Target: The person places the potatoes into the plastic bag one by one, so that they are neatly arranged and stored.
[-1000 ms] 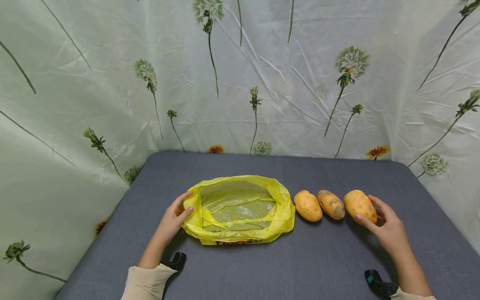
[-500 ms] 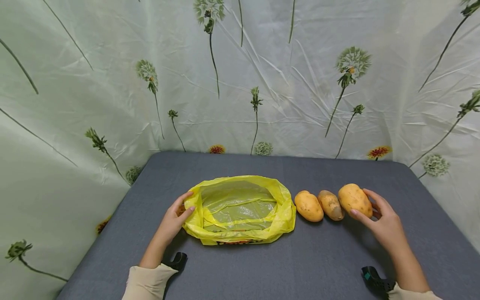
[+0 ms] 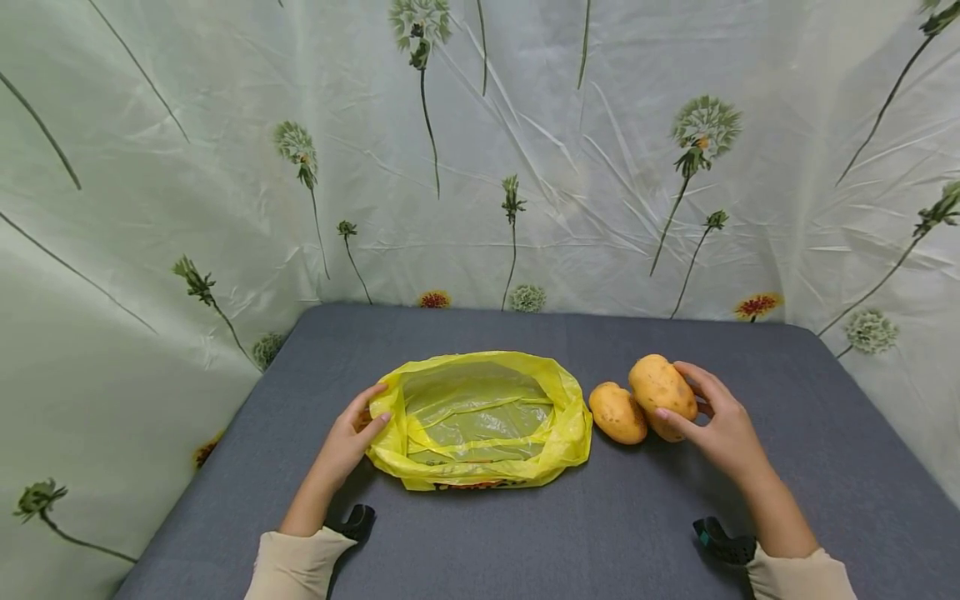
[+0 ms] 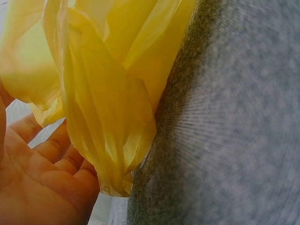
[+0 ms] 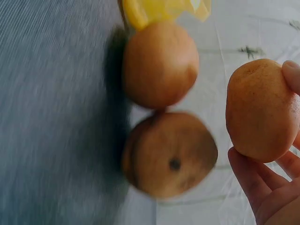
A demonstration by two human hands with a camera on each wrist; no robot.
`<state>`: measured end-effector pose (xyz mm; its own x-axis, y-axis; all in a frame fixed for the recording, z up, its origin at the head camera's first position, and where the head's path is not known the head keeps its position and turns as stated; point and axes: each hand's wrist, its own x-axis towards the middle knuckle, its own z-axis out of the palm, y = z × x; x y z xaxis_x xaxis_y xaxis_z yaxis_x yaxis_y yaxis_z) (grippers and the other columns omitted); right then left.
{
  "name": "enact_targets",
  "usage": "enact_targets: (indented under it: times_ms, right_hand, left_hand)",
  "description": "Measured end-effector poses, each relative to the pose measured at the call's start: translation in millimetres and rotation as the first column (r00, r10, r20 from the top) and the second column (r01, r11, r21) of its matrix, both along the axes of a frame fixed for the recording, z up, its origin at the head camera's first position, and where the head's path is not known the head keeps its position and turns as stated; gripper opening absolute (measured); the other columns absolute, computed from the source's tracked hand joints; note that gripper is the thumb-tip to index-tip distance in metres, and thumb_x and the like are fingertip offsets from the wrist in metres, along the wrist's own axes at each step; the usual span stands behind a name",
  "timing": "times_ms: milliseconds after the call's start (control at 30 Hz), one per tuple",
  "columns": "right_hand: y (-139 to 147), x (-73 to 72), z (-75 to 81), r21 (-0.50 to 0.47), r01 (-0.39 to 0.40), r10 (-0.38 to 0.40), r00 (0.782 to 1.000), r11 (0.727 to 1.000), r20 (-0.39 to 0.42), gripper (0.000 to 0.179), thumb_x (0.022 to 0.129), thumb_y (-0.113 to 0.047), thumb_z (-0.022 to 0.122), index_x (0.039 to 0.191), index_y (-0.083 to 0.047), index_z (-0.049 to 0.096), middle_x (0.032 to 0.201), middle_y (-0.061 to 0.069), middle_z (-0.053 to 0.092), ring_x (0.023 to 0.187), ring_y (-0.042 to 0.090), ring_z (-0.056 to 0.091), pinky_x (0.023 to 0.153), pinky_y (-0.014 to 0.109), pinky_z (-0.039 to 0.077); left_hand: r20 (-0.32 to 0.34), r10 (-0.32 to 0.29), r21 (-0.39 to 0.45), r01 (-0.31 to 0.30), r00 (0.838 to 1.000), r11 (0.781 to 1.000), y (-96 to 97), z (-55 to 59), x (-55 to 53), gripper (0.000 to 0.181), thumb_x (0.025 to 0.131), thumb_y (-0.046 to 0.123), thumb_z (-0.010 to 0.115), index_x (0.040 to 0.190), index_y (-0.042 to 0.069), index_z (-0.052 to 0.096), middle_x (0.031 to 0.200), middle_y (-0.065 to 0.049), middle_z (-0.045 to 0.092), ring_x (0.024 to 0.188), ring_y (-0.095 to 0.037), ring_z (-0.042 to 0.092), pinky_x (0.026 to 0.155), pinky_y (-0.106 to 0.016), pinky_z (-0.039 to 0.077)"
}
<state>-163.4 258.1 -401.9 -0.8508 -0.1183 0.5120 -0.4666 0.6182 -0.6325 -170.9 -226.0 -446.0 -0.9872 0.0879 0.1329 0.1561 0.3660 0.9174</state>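
A yellow plastic bag (image 3: 480, 475) stands on the table with its mouth spread wide, and no contents show inside. My left hand (image 3: 345, 442) holds its left rim between thumb and fingers; the left wrist view shows the gathered plastic (image 4: 108, 103) beside the palm. My right hand (image 3: 723, 425) grips a potato (image 3: 662, 385) between thumb and fingertips, raised off the table. Below it lies a second potato (image 5: 168, 154), mostly hidden from the head view. Another potato (image 3: 617, 413) rests close against the bag's right side.
The grey table (image 3: 540, 542) carries the bag and potatoes. A pale curtain (image 3: 480, 167) with a flower print hangs behind it and along the sides. Black wrist devices (image 3: 723, 542) sit near both cuffs.
My right hand has lifted the rightmost potato and carried it left, over the middle potato toward the bag. The left hand and bag have stayed in place.
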Motion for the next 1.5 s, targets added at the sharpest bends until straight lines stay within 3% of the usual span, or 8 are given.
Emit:
enact_targets:
  times_ms: [100,333,467,733,1033,1500]
  right_hand:
    - [-12.2,-3.5,1.5,-0.007,-0.038,0.038,0.999,0.999,0.009,0.068,0.069,-0.003,0.076,0.130,-0.003,0.045,0.125,0.014,0.045,0.102,-0.003,0.042,0.076,0.007,0.035]
    - [-39.9,-11.3,3.5,0.025,-0.118,0.117,0.993,0.993,0.025,0.067,0.070,-0.009,0.077,0.130,-0.004,0.045,0.128,0.012,0.044,0.109,0.027,0.045,0.078,0.009,0.036]
    - [-53.7,-14.6,3.7,0.032,-0.147,0.146,0.989,0.989,0.023,0.068,0.070,-0.012,0.078,0.129,-0.006,0.046,0.129,0.010,0.044,0.110,0.025,0.045,0.079,0.013,0.039]
    - [-79.7,-20.0,2.9,-0.001,-0.250,0.250,0.968,0.968,0.036,0.066,0.071,-0.012,0.076,0.128,-0.002,0.045,0.130,0.013,0.042,0.114,0.028,0.042,0.078,0.040,0.045]
    - [-104.5,-22.5,-3.1,0.014,-0.292,0.291,0.954,0.956,0.067,0.066,0.073,-0.022,0.075,0.130,-0.007,0.044,0.131,0.009,0.042,0.115,0.025,0.043,0.078,0.037,0.046]
    - [-154.7,-26.9,-23.1,0.024,-0.444,0.439,0.892,0.896,0.109,0.065,0.075,-0.030,0.073,0.129,-0.008,0.045,0.130,0.008,0.043,0.114,0.021,0.044,0.079,0.034,0.045]
  left_hand:
    - [-0.003,0.003,-0.001,-0.003,1.000,1.000,-0.4,-1.1,-0.6,0.050,0.090,0.022,0.056,0.134,0.007,0.038,0.135,-0.013,0.037,0.101,-0.025,0.046,0.078,-0.026,0.040]
    - [-0.009,-0.006,0.014,0.006,1.000,1.000,-1.0,-3.5,-0.9,0.050,0.090,0.024,0.056,0.134,0.008,0.038,0.135,-0.013,0.038,0.100,-0.026,0.047,0.077,-0.026,0.041]
    - [-0.014,-0.009,0.031,0.010,1.000,0.999,-0.7,-2.4,-0.2,0.050,0.090,0.023,0.056,0.134,0.008,0.038,0.135,-0.012,0.038,0.101,-0.026,0.046,0.077,-0.026,0.041]
    - [-0.016,-0.007,0.027,0.008,1.000,1.000,-0.5,-1.7,-0.5,0.049,0.090,0.022,0.056,0.134,0.008,0.039,0.134,-0.012,0.038,0.101,-0.025,0.046,0.077,-0.025,0.040]
    - [-0.024,-0.009,0.029,0.010,1.000,1.000,-0.6,-2.4,-0.2,0.049,0.090,0.022,0.056,0.134,0.008,0.039,0.134,-0.012,0.038,0.101,-0.025,0.046,0.077,-0.025,0.040]
    - [-0.015,-0.006,0.019,0.006,1.000,1.000,-0.4,-2.1,0.1,0.050,0.090,0.023,0.056,0.134,0.008,0.039,0.135,-0.012,0.038,0.102,-0.025,0.046,0.078,-0.026,0.040]
